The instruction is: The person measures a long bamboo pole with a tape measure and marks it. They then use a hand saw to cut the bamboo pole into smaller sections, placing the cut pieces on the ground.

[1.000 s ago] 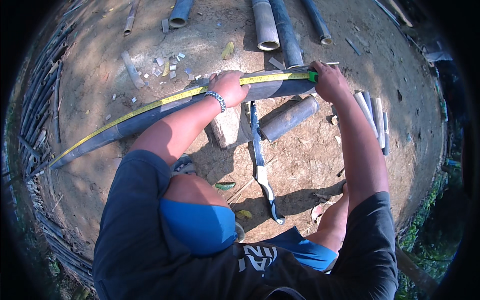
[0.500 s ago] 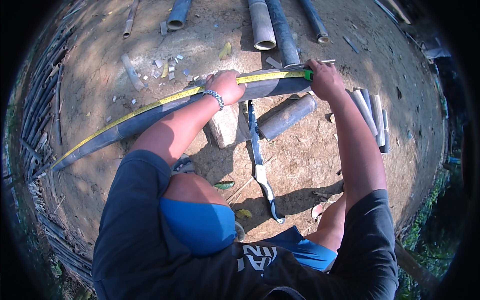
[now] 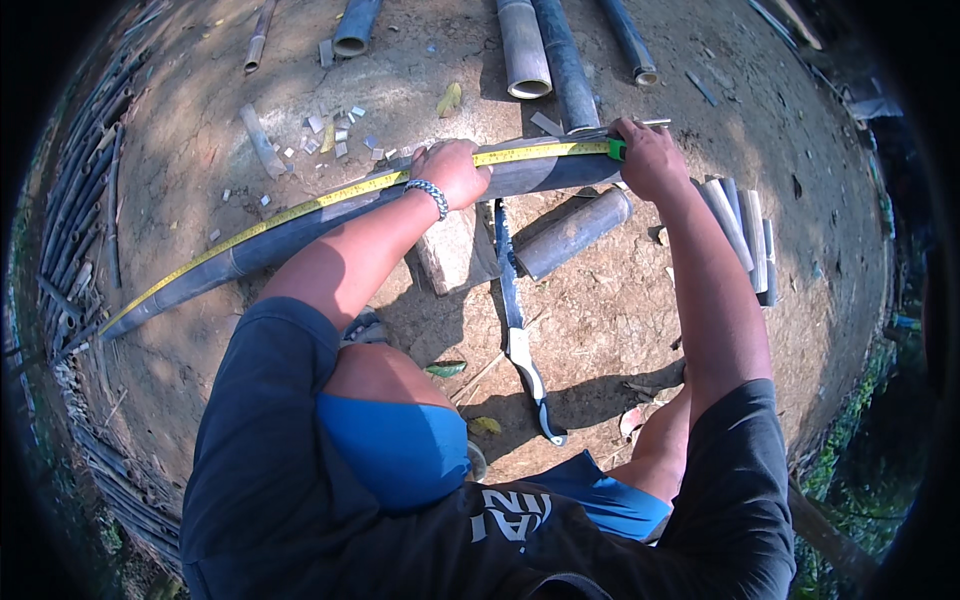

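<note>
Yellow tape measure [image 3: 330, 195] lies along the bamboo pole [image 3: 300, 225]; left hand [image 3: 455, 172] presses it down, right hand [image 3: 650, 158] grips its end.

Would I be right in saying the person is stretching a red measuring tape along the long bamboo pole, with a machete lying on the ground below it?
Not quite: the head view shows the measuring tape is yellow, not red. It does run along the long bamboo pole, and the machete lies on the ground below it.
</note>
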### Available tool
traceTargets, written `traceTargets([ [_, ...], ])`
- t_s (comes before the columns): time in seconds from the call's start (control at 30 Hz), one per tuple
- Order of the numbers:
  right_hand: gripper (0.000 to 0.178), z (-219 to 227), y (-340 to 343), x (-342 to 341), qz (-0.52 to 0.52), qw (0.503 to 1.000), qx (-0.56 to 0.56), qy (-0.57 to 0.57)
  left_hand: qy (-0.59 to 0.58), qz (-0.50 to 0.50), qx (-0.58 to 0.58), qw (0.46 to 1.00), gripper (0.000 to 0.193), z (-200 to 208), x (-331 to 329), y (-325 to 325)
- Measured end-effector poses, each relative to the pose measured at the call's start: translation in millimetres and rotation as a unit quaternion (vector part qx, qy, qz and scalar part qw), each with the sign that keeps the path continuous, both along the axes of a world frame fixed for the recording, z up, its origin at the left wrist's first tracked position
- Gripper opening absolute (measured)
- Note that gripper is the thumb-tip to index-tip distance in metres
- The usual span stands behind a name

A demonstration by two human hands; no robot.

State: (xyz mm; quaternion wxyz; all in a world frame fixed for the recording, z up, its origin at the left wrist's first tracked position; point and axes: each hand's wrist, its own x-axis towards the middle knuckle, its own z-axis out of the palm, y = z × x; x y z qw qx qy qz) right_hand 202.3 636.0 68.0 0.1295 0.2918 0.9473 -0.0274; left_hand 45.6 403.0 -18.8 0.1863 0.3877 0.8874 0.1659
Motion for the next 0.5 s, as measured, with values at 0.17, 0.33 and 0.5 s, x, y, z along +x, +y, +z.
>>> traceTargets([
  [0.17, 0.049, 0, 0, 0, -0.002, 1.0, 0.001, -0.008, -0.001, 0.004, -0.008, 1.0, 0.035, 3, 2, 1],
  [0.33, 0.048, -4, 2, 1, 0.0, 1.0, 0.014, -0.002, -0.006, 0.007, -0.014, 1.0, 0.037, 6, 3, 2],
  [0.5, 0.046, -2, -2, -1, -0.006, 1.0, 0.002, 0.0, 0.062, -0.031, -0.04, 0.997, 0.056, -1, 10, -9],
])
